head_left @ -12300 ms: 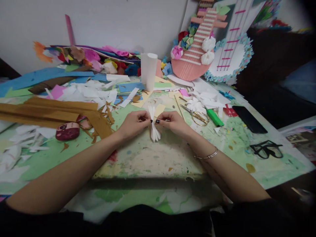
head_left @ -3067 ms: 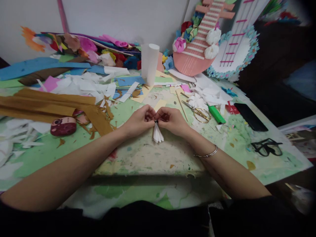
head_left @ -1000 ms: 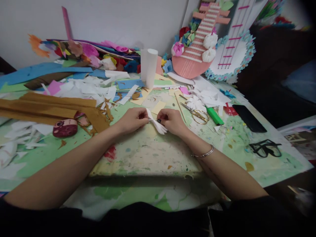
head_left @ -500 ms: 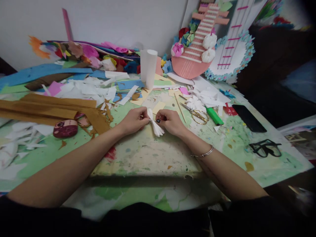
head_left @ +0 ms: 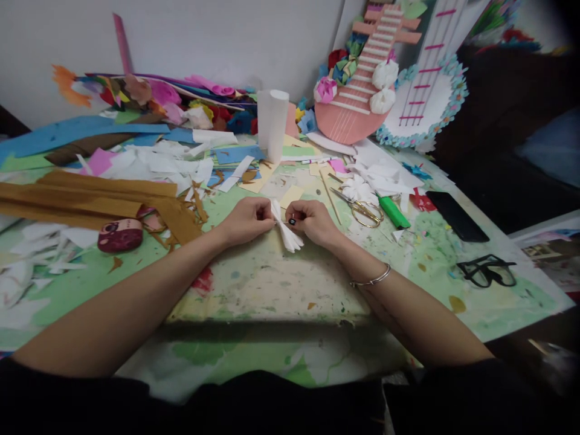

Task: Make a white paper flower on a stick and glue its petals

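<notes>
A white pleated paper bundle point(head_left: 290, 238) hangs between my hands, narrow at its waist and fanned out below. My left hand point(head_left: 249, 221) is closed in a pinch at the left of the waist. Opposite it, my right hand point(head_left: 312, 222) pinches at the right of the waist, with a dark thumbnail showing. Something thin seems to run across the waist between the fingertips, too fine to name. The bundle is held over the paint-stained tabletop point(head_left: 272, 290), near the front edge.
To the right lie gold-handled scissors point(head_left: 367, 214), a thin stick point(head_left: 330, 196), a green tube point(head_left: 393, 211), a black phone point(head_left: 457, 216) and glasses point(head_left: 487, 270). Brown paper point(head_left: 90, 199) and a maroon case point(head_left: 120, 235) are at left. A white paper roll point(head_left: 278, 127) stands behind.
My hands stay almost in place around the white paper bundle. Only small shifts of the fingers and of the bundle show.
</notes>
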A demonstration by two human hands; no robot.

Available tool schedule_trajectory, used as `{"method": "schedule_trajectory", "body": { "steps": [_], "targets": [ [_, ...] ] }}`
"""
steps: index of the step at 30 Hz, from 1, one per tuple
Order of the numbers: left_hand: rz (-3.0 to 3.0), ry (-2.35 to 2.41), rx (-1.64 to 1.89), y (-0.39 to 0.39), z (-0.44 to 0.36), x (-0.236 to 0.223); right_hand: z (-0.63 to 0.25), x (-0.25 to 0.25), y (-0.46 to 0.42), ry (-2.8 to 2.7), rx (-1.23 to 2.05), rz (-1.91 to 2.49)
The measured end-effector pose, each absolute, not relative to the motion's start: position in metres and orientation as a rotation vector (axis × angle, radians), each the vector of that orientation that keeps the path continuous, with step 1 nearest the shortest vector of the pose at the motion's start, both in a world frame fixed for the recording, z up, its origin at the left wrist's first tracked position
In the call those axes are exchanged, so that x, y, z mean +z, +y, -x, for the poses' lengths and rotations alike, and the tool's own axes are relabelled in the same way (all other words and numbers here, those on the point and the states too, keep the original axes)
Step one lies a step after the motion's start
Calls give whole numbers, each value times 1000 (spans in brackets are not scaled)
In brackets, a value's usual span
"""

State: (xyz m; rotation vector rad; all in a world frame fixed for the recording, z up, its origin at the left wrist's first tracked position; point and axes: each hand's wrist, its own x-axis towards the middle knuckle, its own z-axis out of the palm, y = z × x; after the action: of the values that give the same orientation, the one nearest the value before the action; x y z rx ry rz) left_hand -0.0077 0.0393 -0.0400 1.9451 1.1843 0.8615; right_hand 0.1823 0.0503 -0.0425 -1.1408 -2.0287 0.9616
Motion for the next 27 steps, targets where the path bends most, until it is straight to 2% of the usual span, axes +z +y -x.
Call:
{"method": "schedule_trajectory", "body": {
  "steps": [11, 15, 23, 27],
  "targets": [
    [-1842, 1180, 812, 38, 9, -37, -183, -43, 50, -2007, 1192, 1028],
    [-1622, 1022, 731, 36, 14, -30, -189, -40, 52, -2014, 1079, 1107],
    [-1696, 1061, 699, 33, 13, -25, -193, -36, 52, -2084, 854, 1202],
    [-1759, 1094, 665, 34, 15, -30, -191, -37, 52, -2074, 843, 1224]
  ]
}}
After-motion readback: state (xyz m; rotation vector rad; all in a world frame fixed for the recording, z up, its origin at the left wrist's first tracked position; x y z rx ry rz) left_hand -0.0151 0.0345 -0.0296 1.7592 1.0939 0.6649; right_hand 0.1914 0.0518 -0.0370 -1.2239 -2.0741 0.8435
